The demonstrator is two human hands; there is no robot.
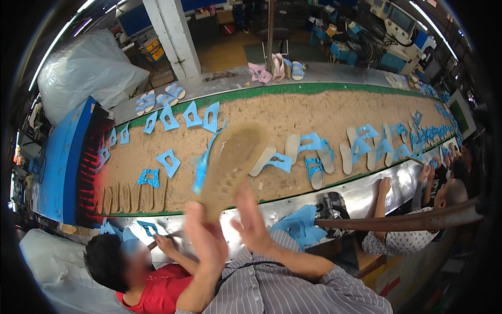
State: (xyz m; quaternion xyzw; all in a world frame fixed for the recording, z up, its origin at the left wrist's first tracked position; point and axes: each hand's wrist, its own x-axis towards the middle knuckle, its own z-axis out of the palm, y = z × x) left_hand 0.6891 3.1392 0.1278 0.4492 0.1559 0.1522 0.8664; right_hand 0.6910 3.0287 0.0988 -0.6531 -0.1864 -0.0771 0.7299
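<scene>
A tan shoe sole is raised upright in front of me, its wide end up and its narrow end down. My left hand is closed around the narrow end. Bright blue upper material shows along the sole's left edge, partly hidden behind it. Beside the sole's lower right edge is my right hand, slightly blurred, with thumb and fingers apart. Its fingertips come up close to the sole; whether they touch it I cannot tell. Under my right forearm lies a pile of flat blue pieces.
A tan conveyor belt carries soles and blue uppers toward a blue machine with a red-lit opening. A co-worker in red handles a blue piece at left. Other people work at right, near a rusty bar. Finished sandals stand on the far ledge.
</scene>
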